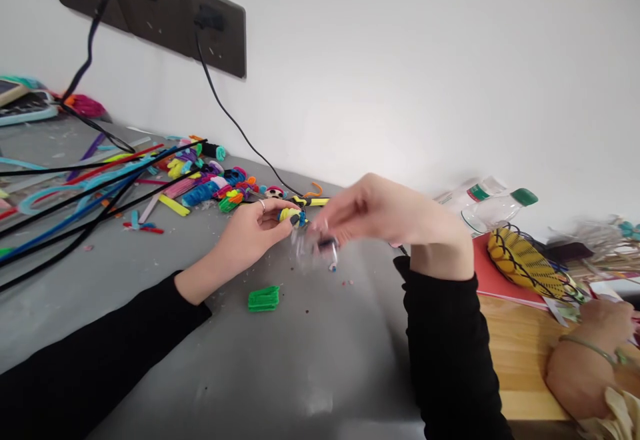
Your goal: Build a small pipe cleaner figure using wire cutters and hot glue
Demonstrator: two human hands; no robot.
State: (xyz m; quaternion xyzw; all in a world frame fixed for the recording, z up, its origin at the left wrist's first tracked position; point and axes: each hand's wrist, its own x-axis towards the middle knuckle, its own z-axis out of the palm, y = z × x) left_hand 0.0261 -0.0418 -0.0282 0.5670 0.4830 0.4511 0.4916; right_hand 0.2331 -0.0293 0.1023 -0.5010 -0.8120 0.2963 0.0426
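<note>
My left hand (pixel 254 232), with a ring on one finger, pinches a small yellow and blue fuzzy pipe-cleaner piece (pixel 290 215) between thumb and fingers. Close by on the right, my right hand (pixel 357 213) is bent down at the wrist and smeared by motion. Its fingers are closed on a see-through plastic bag (pixel 313 250), blurred, with something small and dark in or behind it. On the grey table (pixel 280 367) below lies a bundle of folded green pipe cleaner (pixel 263 299). Yellow-and-black pliers (pixel 316 201) lie just behind my hands.
Colourful pipe-cleaner figures (pixel 200 190) and loose pipe cleaners (pixel 90 190) cover the left back. A black cable (pixel 225 110) runs down from wall sockets (pixel 210 33). At right are plastic bottles (pixel 493 212), a yellow woven basket (pixel 523 263) and another person's hand (pixel 603 323) over a wooden table (pixel 520 360).
</note>
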